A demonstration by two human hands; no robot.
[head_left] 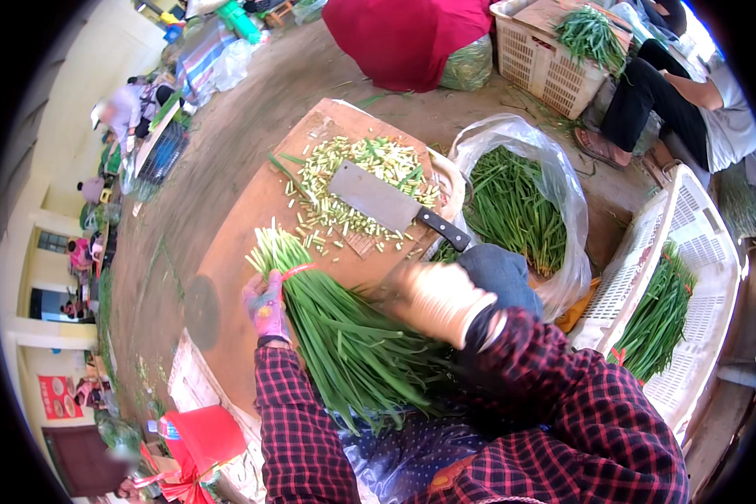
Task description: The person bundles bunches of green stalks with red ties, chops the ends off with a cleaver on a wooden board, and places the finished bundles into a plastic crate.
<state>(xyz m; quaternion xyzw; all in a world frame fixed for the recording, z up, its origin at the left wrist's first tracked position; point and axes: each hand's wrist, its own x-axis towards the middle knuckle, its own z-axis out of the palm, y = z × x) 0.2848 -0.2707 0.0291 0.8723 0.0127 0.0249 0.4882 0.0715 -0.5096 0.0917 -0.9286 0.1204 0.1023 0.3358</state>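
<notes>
A bunch of garlic chives (344, 328) lies slanted across the near part of a brown board (235, 239), pale stem ends pointing away from me. Round its stems runs a red tie (299, 270). My left hand (266, 311), in a purple patterned glove, is closed on the bunch's left side just by the tie. Smeared by motion, my right hand (441, 298) in a tan glove is over the right side of the leaves; its fingers cannot be made out. Beyond the bunch, a cleaver (374, 195) with a black handle rests on a heap of cut stem ends (332, 164).
Right of the board stands a clear plastic bag (563, 193) of loose green chives. Farther right, a white crate (689, 202) holds tied bunches. A red bag (210, 433) is at the lower left. Another person (689, 105) sits at the upper right near a second crate (554, 71).
</notes>
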